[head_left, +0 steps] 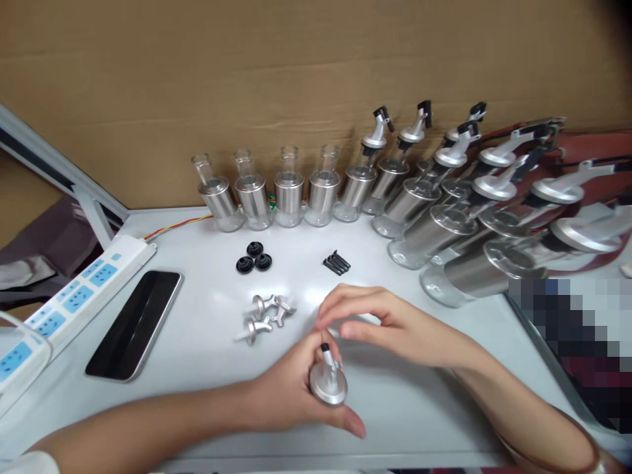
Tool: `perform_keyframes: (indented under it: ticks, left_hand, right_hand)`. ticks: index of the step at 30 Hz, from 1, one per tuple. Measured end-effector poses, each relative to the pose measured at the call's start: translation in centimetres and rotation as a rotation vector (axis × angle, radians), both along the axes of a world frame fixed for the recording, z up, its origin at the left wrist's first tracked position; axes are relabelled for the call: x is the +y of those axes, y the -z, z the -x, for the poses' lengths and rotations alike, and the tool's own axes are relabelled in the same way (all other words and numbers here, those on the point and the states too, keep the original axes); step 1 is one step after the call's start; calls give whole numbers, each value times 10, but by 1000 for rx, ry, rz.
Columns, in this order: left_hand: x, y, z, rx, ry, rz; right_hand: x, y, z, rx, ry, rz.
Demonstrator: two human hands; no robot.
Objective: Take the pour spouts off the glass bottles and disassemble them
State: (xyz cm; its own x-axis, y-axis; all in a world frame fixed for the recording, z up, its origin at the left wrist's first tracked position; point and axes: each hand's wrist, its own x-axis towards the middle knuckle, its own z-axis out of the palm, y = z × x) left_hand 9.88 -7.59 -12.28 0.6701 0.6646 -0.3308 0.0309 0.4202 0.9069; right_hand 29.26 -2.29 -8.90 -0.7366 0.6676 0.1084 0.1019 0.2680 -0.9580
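A silver pourer top (329,383) with a small black tip rests in my left hand (291,382), whose fingers curl behind it while the thumb stretches out below. Just above, my right hand (375,322) has its fingers bent over the left fingertips, thumb apart from the forefinger, and nothing shows between them. Three silver spouts (257,329) lie left of my hands. Beyond them sit three black stoppers (255,257), and several small black levers (337,262) lie behind my right hand.
Open glass bottles with metal sleeves (289,191) line the back; several bottles with pourers (434,227) crowd the right. At left lie a black phone (134,326) and a white power strip (74,303). Cardboard (247,79) stands behind. A pixelated patch covers the right edge.
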Motion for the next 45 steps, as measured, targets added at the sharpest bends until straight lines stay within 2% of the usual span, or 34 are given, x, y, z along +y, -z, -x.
perform_keyframes:
  ticks: [3,6,10,14,18,21,24,29,33,36,45]
  left_hand:
    - [1,1,-2,-66,-6,7]
    - [0,4,-3,-166,-35,33]
    - [-1,10,-1,-271,-14,-41]
    - [-1,13,1,-347,19,-180]
    - [-1,14,2,-287,41,-107]
    - [-2,12,1,-190,-14,-15]
    - [-3,8,-2,-109,-51,25]
    - [-3,4,-2,-107,-116,26]
    - [-3,3,-1,-143,-92,66]
    - [-3,2,-1,-157,-76,65]
    - [-4,3,-1,-149,-72,72]
  right_hand:
    - [-2,1,3,27,-46,95]
    - [-2,2,3,30,-27,149]
    - [0,-2,2,-48,50,61]
    - [1,-2,1,-59,57,18]
    - [0,2,4,-151,70,-109]
    - [-2,2,9,-275,74,-266]
    - [-5,2,12,-337,82,-339]
    - [-8,3,11,-281,140,-373]
    - [-1,2,3,-193,261,-309]
    - [7,1,-6,-138,331,-355]
    - [14,5,-16,-393,400,-494]
